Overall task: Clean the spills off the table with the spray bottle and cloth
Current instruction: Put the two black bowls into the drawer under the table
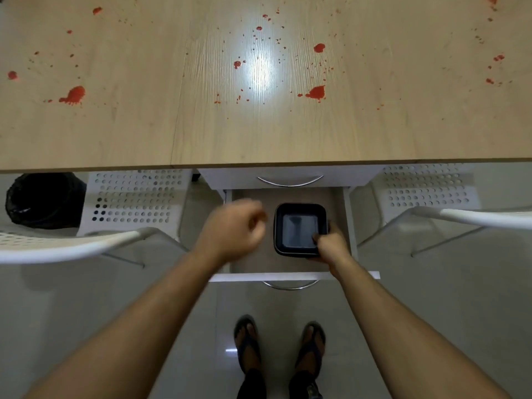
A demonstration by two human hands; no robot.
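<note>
Red spills (316, 93) dot the light wooden table (259, 133), with big blots at the left (74, 95) and centre-right. Below the table's near edge a drawer (290, 275) is pulled out. A black square container (299, 228) sits inside it. My right hand (331, 246) grips the container's near right corner. My left hand (233, 231) hovers blurred over the drawer's left part, fingers curled with nothing in them. No spray bottle or cloth is in view.
Two white perforated chairs stand at the left (86, 246) and right (460, 217) of the drawer unit. A black bin (43, 200) sits under the table at the left. My feet in sandals (279, 344) stand on a grey tiled floor.
</note>
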